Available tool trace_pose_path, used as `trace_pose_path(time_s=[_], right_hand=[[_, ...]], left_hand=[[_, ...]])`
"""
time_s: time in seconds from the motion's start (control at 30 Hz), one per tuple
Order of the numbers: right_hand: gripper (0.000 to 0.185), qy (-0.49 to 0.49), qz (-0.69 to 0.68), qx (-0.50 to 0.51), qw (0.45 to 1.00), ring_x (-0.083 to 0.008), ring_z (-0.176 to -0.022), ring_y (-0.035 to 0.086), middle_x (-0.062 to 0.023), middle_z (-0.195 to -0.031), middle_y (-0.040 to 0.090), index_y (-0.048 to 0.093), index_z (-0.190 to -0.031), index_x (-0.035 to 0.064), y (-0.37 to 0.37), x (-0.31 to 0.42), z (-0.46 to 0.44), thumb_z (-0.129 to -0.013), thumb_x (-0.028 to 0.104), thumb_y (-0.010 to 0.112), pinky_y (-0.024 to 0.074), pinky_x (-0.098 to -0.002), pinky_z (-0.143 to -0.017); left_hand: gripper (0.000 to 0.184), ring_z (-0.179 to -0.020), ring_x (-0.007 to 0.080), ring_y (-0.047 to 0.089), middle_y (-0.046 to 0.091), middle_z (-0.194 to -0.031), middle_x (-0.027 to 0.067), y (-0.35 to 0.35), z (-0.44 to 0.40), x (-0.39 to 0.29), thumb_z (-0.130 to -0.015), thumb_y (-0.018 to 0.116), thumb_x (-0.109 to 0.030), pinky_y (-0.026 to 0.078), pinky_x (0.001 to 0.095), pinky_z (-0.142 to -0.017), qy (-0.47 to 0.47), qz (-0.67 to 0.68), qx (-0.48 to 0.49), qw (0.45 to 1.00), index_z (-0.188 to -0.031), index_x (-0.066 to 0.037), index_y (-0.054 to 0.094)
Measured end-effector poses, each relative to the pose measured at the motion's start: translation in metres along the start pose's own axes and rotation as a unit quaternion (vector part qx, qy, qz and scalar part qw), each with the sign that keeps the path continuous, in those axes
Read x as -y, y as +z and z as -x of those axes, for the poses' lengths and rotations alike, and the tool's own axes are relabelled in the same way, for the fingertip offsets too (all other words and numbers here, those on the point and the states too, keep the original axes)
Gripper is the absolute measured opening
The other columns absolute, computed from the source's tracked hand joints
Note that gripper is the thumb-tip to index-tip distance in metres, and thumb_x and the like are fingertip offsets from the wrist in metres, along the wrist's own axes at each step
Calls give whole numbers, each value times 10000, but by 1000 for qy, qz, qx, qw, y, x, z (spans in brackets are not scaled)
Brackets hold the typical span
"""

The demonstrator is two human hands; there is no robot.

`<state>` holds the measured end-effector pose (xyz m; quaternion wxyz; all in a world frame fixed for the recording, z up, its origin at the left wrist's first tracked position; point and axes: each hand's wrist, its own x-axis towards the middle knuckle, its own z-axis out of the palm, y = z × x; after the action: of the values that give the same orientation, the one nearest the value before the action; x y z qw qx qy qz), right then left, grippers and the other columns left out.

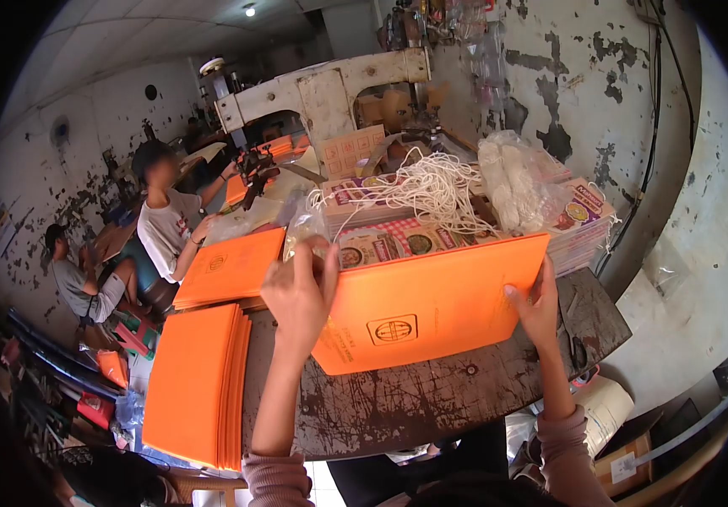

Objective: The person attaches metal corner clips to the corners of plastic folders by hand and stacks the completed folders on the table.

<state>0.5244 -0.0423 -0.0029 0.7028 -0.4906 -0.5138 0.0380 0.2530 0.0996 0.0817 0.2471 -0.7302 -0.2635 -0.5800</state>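
An orange folder (pixel 457 313) with a printed dark emblem is held up on its long edge, tilted, above the scratched dark table. My left hand (pixel 301 287) grips its upper left corner with curled fingers. At the right end, my right hand (pixel 537 308) pinches the folder's edge, thumb on the near face and fingers behind. To the left lies a thick stack of orange folders (pixel 191 380), with another orange stack (pixel 229 266) bearing the same emblem just behind it. The far face of the held folder is hidden.
Behind the folder are printed cartons (pixel 381 245), tangled white cord (pixel 440 190) and a plastic bag of cord (pixel 512 177). Scissors (pixel 575 342) lie at the table's (pixel 398 414) right side. A large machine (pixel 322 93) stands behind. Two people (pixel 165 220) sit at the left.
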Motion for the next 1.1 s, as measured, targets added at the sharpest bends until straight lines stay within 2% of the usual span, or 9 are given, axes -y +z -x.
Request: trace_pose_path(time_s=[0.07, 0.17, 0.2, 0.33, 0.6, 0.7, 0.77, 0.83, 1.1], right_hand=[[682, -8, 69, -16, 997, -199, -1054, 502, -117, -1168, 474, 322, -1324, 7, -1, 2, 4, -754, 90, 688, 422, -323, -870], [704, -29, 210, -39, 976, -228, -1066, 483, -130, -1190, 435, 322, -1339, 16, -1, 9, 10, -747, 113, 689, 421, -335, -874], [712, -48, 281, -47, 957, -234, -1070, 474, -127, -1201, 417, 321, -1349, 24, 0, 10, 13, -744, 113, 685, 424, -332, -882], [737, 18, 307, -74, 949, -266, -1054, 461, -139, -1151, 401, 324, -1359, 46, 7, -10, 40, -725, 110, 695, 433, -343, -855], [669, 174, 272, 24, 946, -332, -1055, 445, -182, -1157, 383, 362, -1296, 41, 23, 5, 103, -718, 110, 692, 403, -412, -870], [605, 158, 249, 168, 941, -348, -1045, 445, -186, -1183, 383, 381, -1261, 42, 30, -4, 135, -739, 125, 676, 388, -431, -882], [572, 18, 320, 295, 900, -368, -1100, 421, -193, -1229, 378, 370, -1279, 42, 45, 2, 143, -790, 162, 643, 350, -475, -933], [567, 26, 352, 304, 885, -375, -1140, 396, -201, -1248, 367, 362, -1292, 40, 62, 21, 139, -814, 199, 622, 319, -503, -960], [631, 59, 346, 329, 877, -400, -1265, 275, -248, -1314, 286, 292, -1357, 40, 81, 12, 124, -857, 298, 579, 241, -570, -1008]], left_hand=[[194, -545, 184, 499, 529, -605, 22, -17, 8, -7, -795, 658, -195, 381, 336, -597, 16, -1, 114, 993, -886, -59, 554], [323, -745, 216, 540, 581, -831, 61, -26, 19, -12, -778, 642, -313, 345, 386, -748, 88, -62, 152, 982, -962, -61, 558], [456, -968, 222, 503, 535, -1078, 67, -26, 26, -11, -781, 618, -436, 323, 428, -845, 59, -52, 202, 976, -1093, -109, 558], [559, -1142, 250, 442, 443, -1265, 122, -22, 34, -13, -799, 613, -421, 275, 438, -975, 57, -57, 214, 973, -1241, -108, 473], [554, -1062, 330, 416, 434, -1178, 181, -28, 44, -19, -776, 666, -372, 347, 450, -904, 36, -50, 174, 983, -1226, -95, 500], [557, -1004, 316, 413, 425, -1125, 166, -31, 40, -21, -757, 687, -378, 352, 450, -873, 33, -61, 187, 980, -1210, -101, 516], [561, -975, 299, 414, 426, -1089, 152, -33, 39, -23, -745, 699, -381, 344, 449, -861, 33, -52, 185, 981, -1201, -106, 524], [617, -942, 308, 404, 408, -1010, 147, -36, 36, -24, -661, 776, -350, 328, 448, -803, 7, -20, 182, 983, -1169, -110, 520], [549, -947, 295, 432, 468, -1006, 112, -37, 19, -23, -650, 778, -280, 297, 440, -849, 0, 4, 235, 972, -1082, -75, 509]])
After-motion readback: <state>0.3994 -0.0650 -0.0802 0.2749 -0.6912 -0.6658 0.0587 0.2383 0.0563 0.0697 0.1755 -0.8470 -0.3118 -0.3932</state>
